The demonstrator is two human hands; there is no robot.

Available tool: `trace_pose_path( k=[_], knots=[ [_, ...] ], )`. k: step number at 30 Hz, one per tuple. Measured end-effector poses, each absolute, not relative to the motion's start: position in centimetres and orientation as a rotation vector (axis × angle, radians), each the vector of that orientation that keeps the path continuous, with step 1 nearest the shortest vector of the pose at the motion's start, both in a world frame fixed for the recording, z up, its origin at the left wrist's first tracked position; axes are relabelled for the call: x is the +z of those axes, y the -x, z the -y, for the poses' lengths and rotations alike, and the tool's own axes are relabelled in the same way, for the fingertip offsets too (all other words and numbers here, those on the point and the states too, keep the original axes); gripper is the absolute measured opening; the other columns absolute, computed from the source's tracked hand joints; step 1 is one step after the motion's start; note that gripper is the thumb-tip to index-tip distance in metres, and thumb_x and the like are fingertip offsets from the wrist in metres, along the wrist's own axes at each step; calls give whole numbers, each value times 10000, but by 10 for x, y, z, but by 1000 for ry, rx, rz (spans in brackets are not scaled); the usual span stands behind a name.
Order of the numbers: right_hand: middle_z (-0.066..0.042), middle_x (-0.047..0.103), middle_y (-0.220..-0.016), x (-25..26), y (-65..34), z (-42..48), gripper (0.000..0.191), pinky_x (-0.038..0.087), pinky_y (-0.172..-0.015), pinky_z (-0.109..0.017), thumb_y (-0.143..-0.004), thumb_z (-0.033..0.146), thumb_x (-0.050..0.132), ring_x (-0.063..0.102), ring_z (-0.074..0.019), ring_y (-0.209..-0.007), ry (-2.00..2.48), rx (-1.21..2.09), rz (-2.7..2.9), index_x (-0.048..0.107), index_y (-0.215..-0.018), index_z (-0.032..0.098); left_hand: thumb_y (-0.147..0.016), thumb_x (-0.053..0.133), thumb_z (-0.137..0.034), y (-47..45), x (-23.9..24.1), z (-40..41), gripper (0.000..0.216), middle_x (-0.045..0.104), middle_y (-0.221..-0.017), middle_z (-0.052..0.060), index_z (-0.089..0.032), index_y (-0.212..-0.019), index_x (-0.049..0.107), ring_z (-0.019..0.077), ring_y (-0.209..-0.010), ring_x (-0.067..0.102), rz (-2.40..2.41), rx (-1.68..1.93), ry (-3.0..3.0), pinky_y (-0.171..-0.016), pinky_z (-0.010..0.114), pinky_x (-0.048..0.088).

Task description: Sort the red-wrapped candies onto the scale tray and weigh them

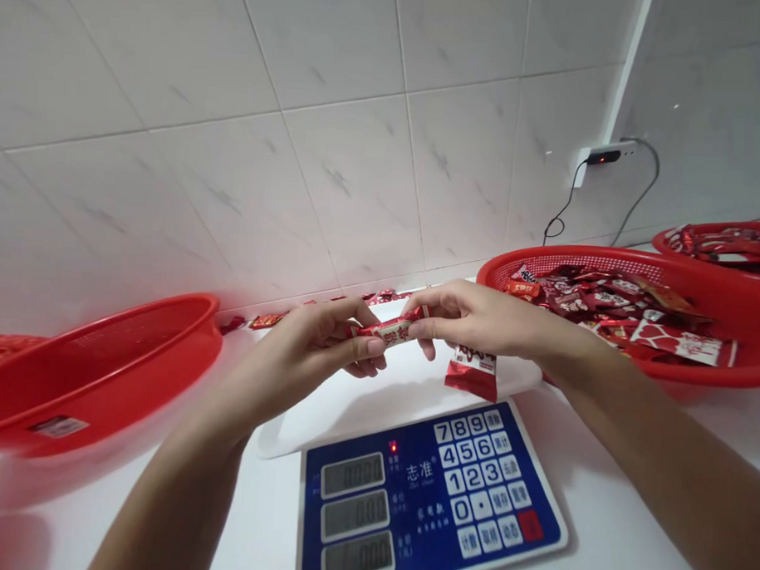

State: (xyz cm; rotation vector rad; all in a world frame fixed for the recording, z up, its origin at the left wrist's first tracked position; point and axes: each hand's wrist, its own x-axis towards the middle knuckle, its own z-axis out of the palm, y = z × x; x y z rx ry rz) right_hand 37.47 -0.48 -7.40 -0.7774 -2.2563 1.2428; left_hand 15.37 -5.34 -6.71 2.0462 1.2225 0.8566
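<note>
Between my two hands is a small wrapped candy (393,330), red and cream with printed characters. My left hand (331,341) pinches its left end between thumb and fingers. The right end is gripped by my right hand (454,317), also with thumb and fingers. A second red and white packet (473,375) shows just below my right hand; whether that hand holds it or it rests on the pan, I cannot tell. Under both hands is the white pan (351,404) of a scale, whose blue keypad panel (422,494) has number keys and three displays.
A red plastic basket (209,337) stands at left. On the right, a red basket (489,268) holds many red packets, with another filled basket (662,237) behind it. More packets (383,297) lie along the tiled wall. A socket strip (582,163) with cables is on the wall.
</note>
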Motion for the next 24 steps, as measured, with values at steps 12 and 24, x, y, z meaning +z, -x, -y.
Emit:
trace_pose_path(
  k=[12,24],
  knots=[
    [5,599,-713,-77,-375,8,300,294,-421,-218,-863,471,740,463,-73,-511,835,1124,2030,733,-910,175,-896,706,-415,-170,-70,67,239,760,-855,56,-175,-899,706,201,-783,728,-1456,1076,-2164,-665,295,569],
    [-5,658,-713,-86,-370,-8,331,271,-484,-238,-926,445,694,399,-65,-516,635,1294,2221,737,-891,119,-937,625,-402,-153,-76,51,251,753,-827,71,-163,-911,697,207,-805,745,-1252,765,-2069,-728,302,625]
  ],
)
